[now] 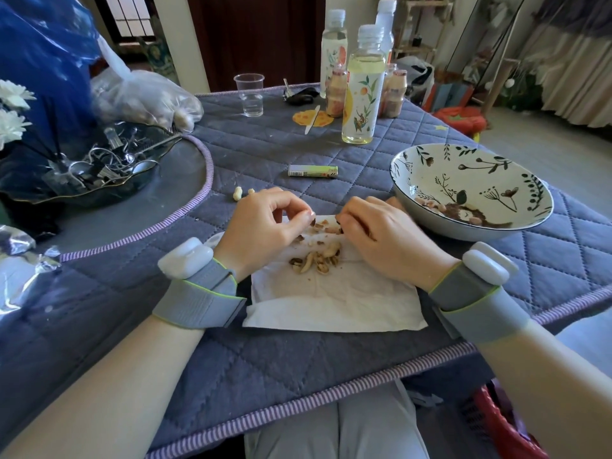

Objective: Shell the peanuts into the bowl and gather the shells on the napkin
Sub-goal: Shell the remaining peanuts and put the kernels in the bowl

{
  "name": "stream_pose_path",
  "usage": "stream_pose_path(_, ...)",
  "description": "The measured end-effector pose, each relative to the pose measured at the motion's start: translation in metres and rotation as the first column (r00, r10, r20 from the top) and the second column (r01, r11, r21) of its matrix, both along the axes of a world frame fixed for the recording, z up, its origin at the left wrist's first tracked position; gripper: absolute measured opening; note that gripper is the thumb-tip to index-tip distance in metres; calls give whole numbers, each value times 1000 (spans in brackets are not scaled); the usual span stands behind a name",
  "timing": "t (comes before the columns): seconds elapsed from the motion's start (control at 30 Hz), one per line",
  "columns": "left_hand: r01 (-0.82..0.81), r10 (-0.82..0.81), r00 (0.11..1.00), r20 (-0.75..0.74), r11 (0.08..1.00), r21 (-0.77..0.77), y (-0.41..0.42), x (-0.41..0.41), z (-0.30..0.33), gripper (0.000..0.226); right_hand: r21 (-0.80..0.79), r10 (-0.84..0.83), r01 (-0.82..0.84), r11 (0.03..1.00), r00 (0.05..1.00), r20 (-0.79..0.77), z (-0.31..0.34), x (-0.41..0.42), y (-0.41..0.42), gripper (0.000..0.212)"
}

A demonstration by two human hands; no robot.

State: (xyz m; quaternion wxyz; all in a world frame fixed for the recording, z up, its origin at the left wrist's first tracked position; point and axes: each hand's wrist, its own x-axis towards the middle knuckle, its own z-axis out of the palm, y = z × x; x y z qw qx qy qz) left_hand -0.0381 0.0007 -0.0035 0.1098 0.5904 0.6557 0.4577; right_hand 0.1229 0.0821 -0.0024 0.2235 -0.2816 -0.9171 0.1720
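A white napkin [334,299] lies on the quilted cloth in front of me, with a heap of broken peanut shells [318,258] on its far half. Both hands hover over that far edge. My left hand [261,226] pinches a small brown shell bit between thumb and finger. My right hand [377,233] is curled, its fingertips closed on another dark fragment. The patterned bowl [516,180] stands to the right and holds a few shelled kernels [430,204]. An unshelled peanut [237,193] lies on the cloth beyond my left hand.
A dark glass dish [82,167] of metal clips sits at the left, with a plastic bag of peanuts [145,97] behind it. Bottles [361,87], a plastic cup [250,94] and a small tube [313,170] stand farther back. The table edge runs just below the napkin.
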Motion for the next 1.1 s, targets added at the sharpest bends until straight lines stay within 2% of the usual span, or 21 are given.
stream_pose_path(0.2, 43, -62, 974, -216, 995, -89, -1, -3, -4, 3, 277, 25, -56, 959, 993, 114, -2, -3, -3, 35)
stream_pose_path(0.23, 41, -61, 968, -242, 995, -88, -1, -3, -4, 9, 291, 29, -64, 955, 992, 121, -2, -3, -3, 34)
stream_pose_path(0.3, 32, -54, 964, -261, 996, -87, 0, -4, -5, 21, 293, 36, -79, 953, 988, 150, -2, -2, -1, 31)
stream_pose_path(0.37, 26, -46, 963, -265, 996, -81, 0, -4, -4, 24, 284, 42, -90, 955, 984, 171, -2, -1, 0, 29)
stream_pose_path(0.57, -10, -4, 980, -201, 997, -73, -3, -11, 2, 10, 286, 51, -94, 954, 987, 155, 3, -4, 1, 26)
stream_pose_path(0.7, -69, 51, 981, -189, 994, -87, -6, -24, 10, 6, 317, 43, -107, 942, 979, 200, 9, -6, 2, 20)
stream_pose_path(0.77, -83, 54, 974, -221, 988, -127, -9, -31, 14, 8, 346, 39, -114, 931, 975, 218, 11, -6, 1, 19)
stream_pose_path(0.9, -102, -1, 947, -320, 947, -304, -14, -41, 16, 4, 354, -6, -79, 932, 972, 234, 15, -4, 1, 18)
stream_pose_path(1.1, -97, -38, 935, -353, 929, -357, -16, -39, 17, 7, 305, -43, -46, 951, 959, 279, 16, 3, 3, 21)
